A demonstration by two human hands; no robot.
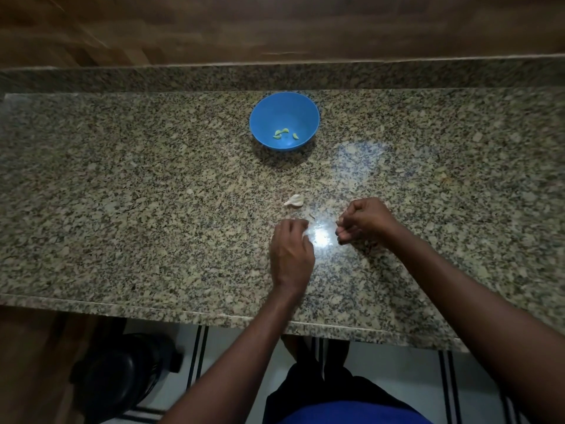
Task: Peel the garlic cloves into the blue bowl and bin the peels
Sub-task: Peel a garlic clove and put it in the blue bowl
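Head view: the left hand (292,255) curls its fingers down on the granite counter (122,209), maybe pinching peel; the right hand (363,221) is clenched, contents hidden. Just beyond the left fingertips lies the garlic piece (294,201), seemingly light and papery, best pinched at its tip; peeled cloves (282,133) sit in the blue bowl (260,117), well beyond.

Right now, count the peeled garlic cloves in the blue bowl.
3, all on the floor of the blue bowl: two touching at left, one apart at right. None seem hidden.
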